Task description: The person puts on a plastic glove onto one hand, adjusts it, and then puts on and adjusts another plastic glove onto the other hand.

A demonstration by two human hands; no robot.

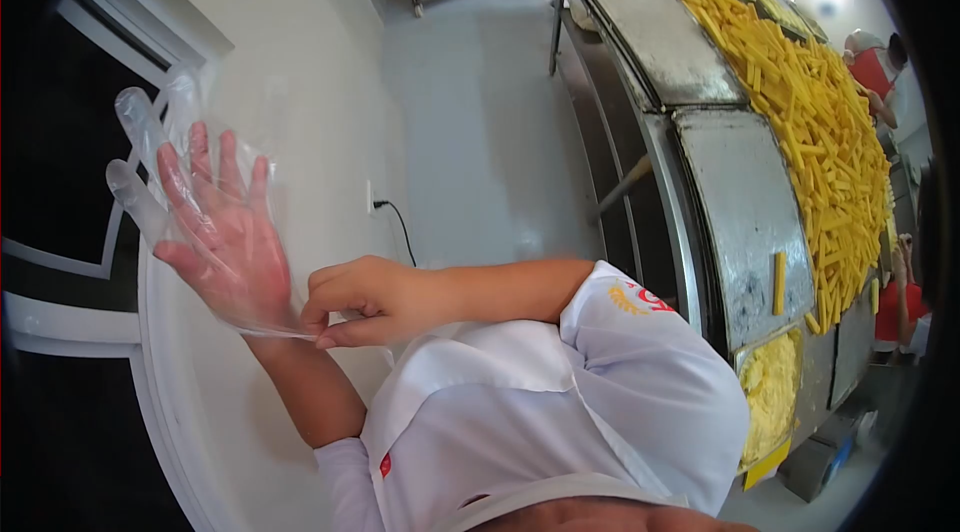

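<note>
My left hand (232, 250) is raised at the left with its fingers spread. It is inside a clear plastic glove (150, 190), whose loose fingertips stand out beyond my own fingers. Bare and bent in a pinch, my right hand (362, 302) grips the edge of the glove's cuff at my left wrist. My right forearm crosses in front of my white top (480, 382).
On my right, a long metal table (690, 262) bears metal trays (750, 202), a heap of yellow sticks (815, 132) and a tray of creamy yellow mass (770, 392). Several people in red work beyond. A cord (400, 227) hangs from the wall outlet.
</note>
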